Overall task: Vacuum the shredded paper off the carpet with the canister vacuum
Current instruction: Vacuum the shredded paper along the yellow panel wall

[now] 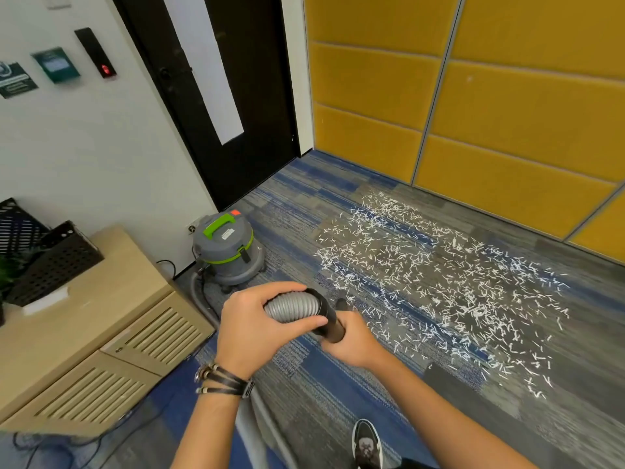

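Note:
White shredded paper [436, 282] lies scattered over the blue-grey carpet [338, 384], right of centre. The grey canister vacuum [227, 252] with a green handle stands near the door, left of the paper. My left hand [252, 328] grips the grey ribbed hose [292, 308] at its end. My right hand [351, 336] holds the black tube [333, 324] joined to that hose. Both hands are at centre, just short of the paper's near-left edge. The tube's far end is hidden behind my hands.
A beige low cabinet [88, 333] with slatted doors stands at left, black mesh trays [50, 258] on top. A black door [216, 96] is behind the vacuum; yellow padded wall panels [507, 113] line the right. The hose runs back along the floor by my shoe [367, 445]. Cables lie bottom left.

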Demonstrator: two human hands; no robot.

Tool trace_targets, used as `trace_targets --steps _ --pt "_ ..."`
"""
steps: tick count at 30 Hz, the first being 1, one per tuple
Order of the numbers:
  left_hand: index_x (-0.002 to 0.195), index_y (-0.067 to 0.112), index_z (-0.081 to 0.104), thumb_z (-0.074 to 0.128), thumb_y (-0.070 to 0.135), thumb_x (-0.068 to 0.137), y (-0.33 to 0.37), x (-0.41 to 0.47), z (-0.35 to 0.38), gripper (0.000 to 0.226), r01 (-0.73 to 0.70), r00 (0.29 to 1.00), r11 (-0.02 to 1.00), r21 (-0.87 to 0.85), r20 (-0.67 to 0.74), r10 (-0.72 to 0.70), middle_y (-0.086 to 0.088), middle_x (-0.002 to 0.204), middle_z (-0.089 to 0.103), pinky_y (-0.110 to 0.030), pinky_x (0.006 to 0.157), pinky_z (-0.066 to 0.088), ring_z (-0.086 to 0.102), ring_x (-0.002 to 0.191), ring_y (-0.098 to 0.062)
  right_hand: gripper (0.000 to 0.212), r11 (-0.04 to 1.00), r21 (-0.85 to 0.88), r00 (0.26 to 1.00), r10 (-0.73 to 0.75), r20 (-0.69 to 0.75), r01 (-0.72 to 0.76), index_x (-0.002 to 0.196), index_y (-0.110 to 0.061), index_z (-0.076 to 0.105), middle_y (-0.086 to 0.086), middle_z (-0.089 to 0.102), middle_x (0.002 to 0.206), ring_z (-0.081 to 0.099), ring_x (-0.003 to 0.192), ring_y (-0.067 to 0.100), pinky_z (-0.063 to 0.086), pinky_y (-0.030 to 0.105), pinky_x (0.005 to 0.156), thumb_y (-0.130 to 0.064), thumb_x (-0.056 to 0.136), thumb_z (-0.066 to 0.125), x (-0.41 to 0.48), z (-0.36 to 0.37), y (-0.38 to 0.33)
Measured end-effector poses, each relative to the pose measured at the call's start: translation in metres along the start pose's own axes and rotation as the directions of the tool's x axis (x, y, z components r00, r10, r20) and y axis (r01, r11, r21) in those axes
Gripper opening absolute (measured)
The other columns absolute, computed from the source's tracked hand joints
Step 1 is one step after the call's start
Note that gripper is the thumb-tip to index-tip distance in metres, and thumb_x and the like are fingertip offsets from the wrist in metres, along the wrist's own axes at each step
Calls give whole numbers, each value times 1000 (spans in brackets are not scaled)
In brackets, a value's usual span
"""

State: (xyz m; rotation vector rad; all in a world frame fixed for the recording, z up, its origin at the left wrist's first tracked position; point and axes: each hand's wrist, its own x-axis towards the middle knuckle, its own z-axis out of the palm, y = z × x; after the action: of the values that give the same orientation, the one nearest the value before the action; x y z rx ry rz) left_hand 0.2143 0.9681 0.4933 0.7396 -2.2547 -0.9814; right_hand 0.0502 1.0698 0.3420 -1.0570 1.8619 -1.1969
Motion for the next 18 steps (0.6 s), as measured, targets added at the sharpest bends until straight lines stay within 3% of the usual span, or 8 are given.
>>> trace_targets --steps 6,12,18 --pt "98 40 81 93 65 58 5 -14 -2 49 -46 998 998 -29 44 48 28 98 77 -31 88 60 74 95 4 25 999 32 999 -12 -49 13 62 -21 47 -11 44 55 36 53 10 27 32 52 -5 71 64 -30 3 9" --pt "104 37 82 94 57 65 13 -23 -2 45 -142 988 989 44 -50 144 23 101 78 -32 87 60 73 95 4 17 998 66 999 3 -54 1 71 -2 53 -4 47 59 40 53 9 31 31 52 -2 77 69 -24 12 7" --pt "101 37 82 96 55 61 9 -22 -2 46 -96 995 995 -4 -6 96 24 101 78 -32 88 60 74 95 3 19 996 92 1000 21 16 -23 68 -9 51 -5 46 58 39 53 12 31 35 52 0 76 66 -21 21 2"
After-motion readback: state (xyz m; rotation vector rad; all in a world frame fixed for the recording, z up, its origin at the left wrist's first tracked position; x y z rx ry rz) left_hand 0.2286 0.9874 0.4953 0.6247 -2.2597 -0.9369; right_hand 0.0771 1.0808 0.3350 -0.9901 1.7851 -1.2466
